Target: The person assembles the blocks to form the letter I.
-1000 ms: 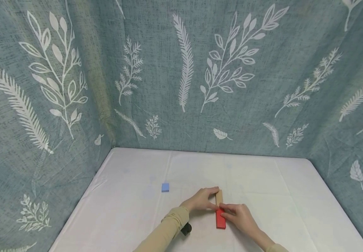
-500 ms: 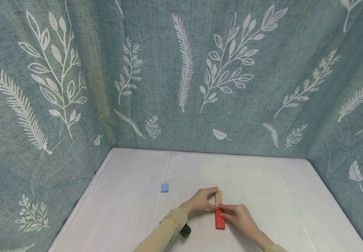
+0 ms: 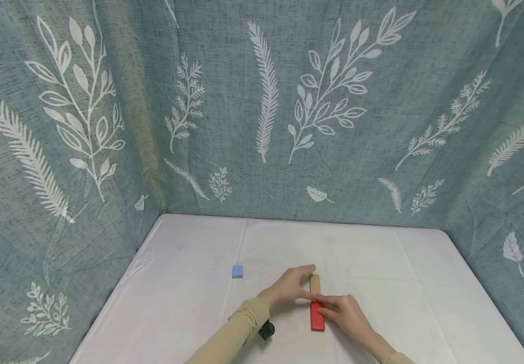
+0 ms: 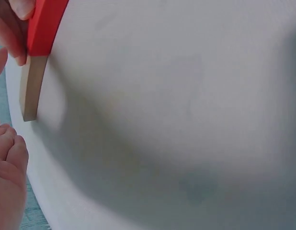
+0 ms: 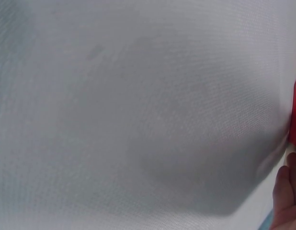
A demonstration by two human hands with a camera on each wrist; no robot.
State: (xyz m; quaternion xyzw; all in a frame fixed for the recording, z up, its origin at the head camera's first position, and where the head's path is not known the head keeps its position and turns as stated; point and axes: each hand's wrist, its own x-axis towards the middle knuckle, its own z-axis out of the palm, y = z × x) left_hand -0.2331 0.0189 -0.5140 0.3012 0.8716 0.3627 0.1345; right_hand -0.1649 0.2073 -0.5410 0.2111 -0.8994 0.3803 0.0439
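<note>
White table (image 3: 380, 263), red block (image 3: 317, 321) meeting wooden block (image 3: 315, 285), between left hand (image 3: 290, 286), loosely spread, and right hand (image 3: 346, 313), pinching red block; right wrist view mostly crops it.

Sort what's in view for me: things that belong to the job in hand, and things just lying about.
In the job, it seems:
- red block, right hand touching it
- wooden block, end to end with it
- left hand, beside the wooden block

Just lying about:
- blue block, apart from both hands
</note>
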